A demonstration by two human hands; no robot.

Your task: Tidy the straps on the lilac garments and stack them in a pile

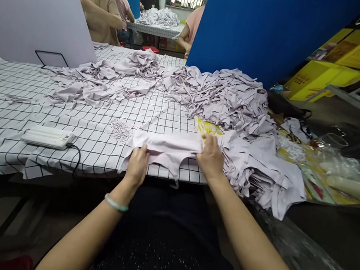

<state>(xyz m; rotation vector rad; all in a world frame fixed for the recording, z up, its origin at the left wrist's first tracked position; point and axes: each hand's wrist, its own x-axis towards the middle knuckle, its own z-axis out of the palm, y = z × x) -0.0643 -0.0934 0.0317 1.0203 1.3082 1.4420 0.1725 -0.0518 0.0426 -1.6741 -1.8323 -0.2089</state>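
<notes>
A pale lilac fabric piece (168, 146) lies at the near edge of the table, on a white cloth with a black grid (71, 108). My left hand (137, 165) grips the piece's left end with its fingers closed over the fabric. My right hand (210, 157) presses on its right end, fingers curled onto the cloth. A neat stack of the same lilac pieces (261, 171) sits just right of my right hand. A big loose heap of lilac pieces (224, 96) fills the table behind.
A white power bank with a black cable (47, 137) lies at the left. Clear plastic bags (346, 173) and yellow printed sheets (207, 127) sit at the right. A blue panel (265, 31) and a white board (31, 7) stand behind. Other people work at far tables.
</notes>
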